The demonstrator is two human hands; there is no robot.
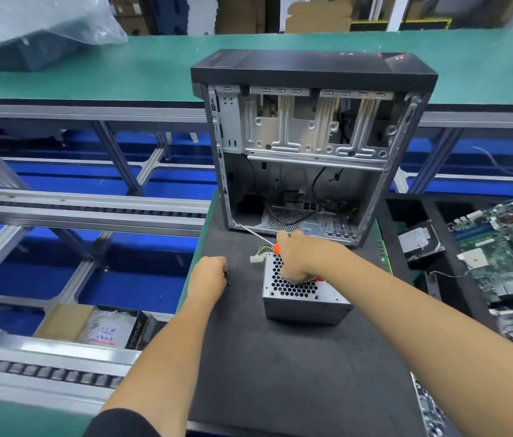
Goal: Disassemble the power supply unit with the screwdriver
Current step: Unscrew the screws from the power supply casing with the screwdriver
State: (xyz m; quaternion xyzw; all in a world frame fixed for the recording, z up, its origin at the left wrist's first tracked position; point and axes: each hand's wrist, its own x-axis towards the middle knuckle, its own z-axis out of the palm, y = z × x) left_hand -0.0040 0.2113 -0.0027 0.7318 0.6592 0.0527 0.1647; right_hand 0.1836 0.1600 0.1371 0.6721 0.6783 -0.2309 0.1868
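The power supply unit (pixel 305 298) sat outside the case (pixel 312 146), cover unopened; right hand (pixel 296 257) gripped the screwdriver (pixel 275 246), left hand (pixel 209 275) curled at 9 o'clock, contents hidden.

the power supply unit (pixel 304 298) sits on the mat (pixel 280 373), in front of the open computer case (pixel 309 146). the right hand (pixel 296 258) rests on top of it, gripping the screwdriver (pixel 261 236) (shaft pointing back-left toward the case). the left hand (pixel 208 275) lies on the mat just left of the unit. a circuit board (pixel 507 244) lies well to the right, a cardboard box (pixel 91 323) lower left.
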